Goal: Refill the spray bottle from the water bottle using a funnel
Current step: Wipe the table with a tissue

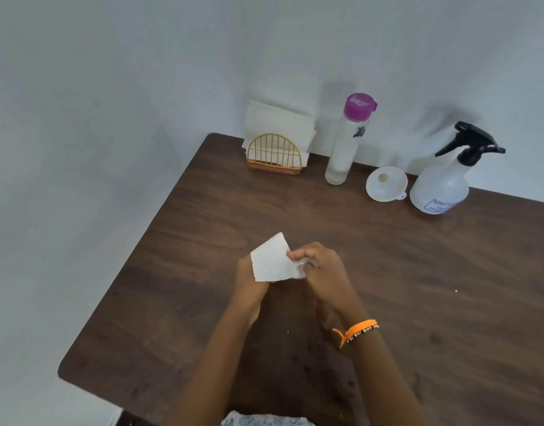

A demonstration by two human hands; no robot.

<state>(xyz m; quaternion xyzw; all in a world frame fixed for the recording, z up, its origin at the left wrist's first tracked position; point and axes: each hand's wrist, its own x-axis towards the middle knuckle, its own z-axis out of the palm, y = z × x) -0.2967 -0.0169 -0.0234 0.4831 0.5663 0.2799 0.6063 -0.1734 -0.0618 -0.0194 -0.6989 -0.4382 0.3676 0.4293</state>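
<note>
A white spray bottle (439, 189) with a black trigger head stands at the table's back right. Just left of it a white funnel (386, 183) lies on the table, its wide mouth tilted toward me. A tall clear water bottle (346, 146) with a purple cap stands upright left of the funnel. Both hands are over the table's middle, well in front of these. My left hand (246, 276) and my right hand (321, 265) together hold a white paper napkin (272, 258); the right fingers pinch its edge.
A gold wire napkin holder (273, 156) with a stack of white napkins stands at the back left against the wall. The dark wooden table (418, 287) ends at a rounded left edge. An orange bracelet circles my right wrist.
</note>
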